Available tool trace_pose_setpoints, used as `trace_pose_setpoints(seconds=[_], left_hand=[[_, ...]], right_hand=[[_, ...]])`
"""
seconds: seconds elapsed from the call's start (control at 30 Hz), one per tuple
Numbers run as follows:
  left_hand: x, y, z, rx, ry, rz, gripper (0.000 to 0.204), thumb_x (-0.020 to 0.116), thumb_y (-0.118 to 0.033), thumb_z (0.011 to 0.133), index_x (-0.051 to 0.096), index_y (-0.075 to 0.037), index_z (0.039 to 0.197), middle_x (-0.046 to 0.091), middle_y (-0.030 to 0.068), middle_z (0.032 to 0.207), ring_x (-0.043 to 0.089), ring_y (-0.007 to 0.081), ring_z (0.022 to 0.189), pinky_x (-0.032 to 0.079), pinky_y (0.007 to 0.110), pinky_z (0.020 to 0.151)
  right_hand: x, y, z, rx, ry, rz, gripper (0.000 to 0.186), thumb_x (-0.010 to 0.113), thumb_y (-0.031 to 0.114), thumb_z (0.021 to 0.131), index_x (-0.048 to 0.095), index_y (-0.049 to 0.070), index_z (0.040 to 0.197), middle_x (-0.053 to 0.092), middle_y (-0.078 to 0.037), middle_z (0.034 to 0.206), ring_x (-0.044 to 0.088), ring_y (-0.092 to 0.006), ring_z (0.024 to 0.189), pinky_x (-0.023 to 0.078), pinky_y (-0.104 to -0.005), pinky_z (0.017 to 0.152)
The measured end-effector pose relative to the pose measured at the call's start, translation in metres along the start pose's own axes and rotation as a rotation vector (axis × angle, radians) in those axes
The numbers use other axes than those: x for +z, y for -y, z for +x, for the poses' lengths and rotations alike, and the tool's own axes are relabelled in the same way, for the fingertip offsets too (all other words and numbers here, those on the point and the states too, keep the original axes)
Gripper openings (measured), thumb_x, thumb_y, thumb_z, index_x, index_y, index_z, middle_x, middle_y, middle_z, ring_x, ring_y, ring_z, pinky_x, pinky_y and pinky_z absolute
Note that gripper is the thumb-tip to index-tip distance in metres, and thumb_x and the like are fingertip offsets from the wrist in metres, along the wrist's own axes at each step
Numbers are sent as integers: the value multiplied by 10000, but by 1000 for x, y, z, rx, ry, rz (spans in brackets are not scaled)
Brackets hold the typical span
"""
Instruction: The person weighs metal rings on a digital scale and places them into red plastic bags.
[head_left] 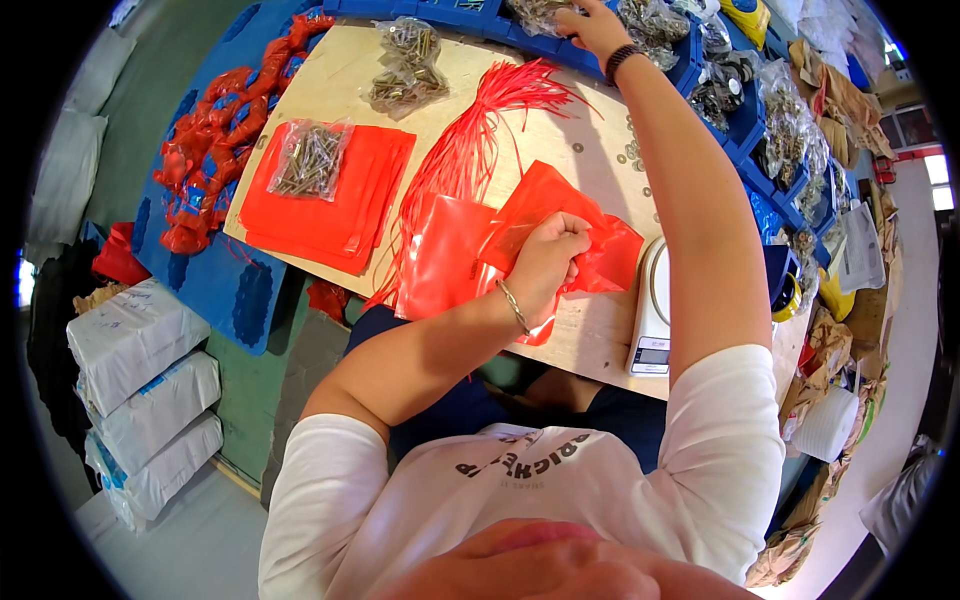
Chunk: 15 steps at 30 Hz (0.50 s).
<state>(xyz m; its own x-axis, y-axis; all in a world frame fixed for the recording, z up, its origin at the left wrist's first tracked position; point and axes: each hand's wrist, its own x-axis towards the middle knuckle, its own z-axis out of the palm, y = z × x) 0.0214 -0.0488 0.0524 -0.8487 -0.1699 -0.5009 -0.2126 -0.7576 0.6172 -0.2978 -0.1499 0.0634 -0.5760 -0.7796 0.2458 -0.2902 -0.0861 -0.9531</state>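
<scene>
My left hand [548,262] is closed on a red plastic bag [540,200], gathering its crumpled side over the wooden board. Beneath and beside it lie more flat red bags [440,262]. At the far edge, my right arm is stretched out to a blue bin. There my right hand [597,32] has its fingers bent against a clear bag of small metal parts [537,14], seemingly gripping it; the upper part of this bag is cut off by the picture's edge. A bundle of red plastic ties [490,120] fans out left of the held bag.
A white digital scale [652,320] stands right of my left hand. Left lies a red bag stack [320,225] topped by a clear screw bag [312,160]. Another hardware bag [408,65] is behind it. Filled red bags [215,140] lie on blue plastic. Loose washers [632,152] dot the board.
</scene>
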Motion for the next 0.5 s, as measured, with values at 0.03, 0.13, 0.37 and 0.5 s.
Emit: trace_pose_setpoints(seconds=[0.03, 0.13, 0.37, 0.5], left_hand=[[0, 1, 1, 8, 5, -1, 47, 551, -87, 875, 539, -121, 904, 514, -46, 758, 407, 39, 575, 355, 179, 542], [-5, 3, 3, 52, -10, 0, 42, 552, -87, 872, 545, -116, 902, 514, -46, 751, 418, 40, 564, 359, 180, 526], [-5, 10, 9, 87, -20, 1, 57, 547, -55, 865, 563, -97, 900, 552, -30, 769, 443, 42, 533, 379, 181, 490], [-2, 8, 8, 93, -55, 53, 52, 561, -92, 855, 564, -109, 903, 521, -37, 698, 430, 42, 510, 360, 194, 471]], right_hand=[[-12, 0, -6, -2, -3, -3, 481, 632, 167, 834, 524, 65, 1291, 619, -19, 826, 525, -113, 637, 437, -283, 547], [-22, 35, -52, 217, -66, 272, 562, 670, 172, 833, 470, 110, 1353, 604, -13, 969, 515, -98, 829, 431, -257, 706], [-76, 109, -209, 128, -22, 416, 487, 526, 216, 931, 420, 7, 1357, 465, -74, 1359, 465, -144, 1182, 353, -293, 929], [-102, 136, -306, 199, -92, 345, 586, 539, 306, 925, 369, -39, 1367, 436, -116, 1383, 468, -210, 1214, 354, -335, 1000]])
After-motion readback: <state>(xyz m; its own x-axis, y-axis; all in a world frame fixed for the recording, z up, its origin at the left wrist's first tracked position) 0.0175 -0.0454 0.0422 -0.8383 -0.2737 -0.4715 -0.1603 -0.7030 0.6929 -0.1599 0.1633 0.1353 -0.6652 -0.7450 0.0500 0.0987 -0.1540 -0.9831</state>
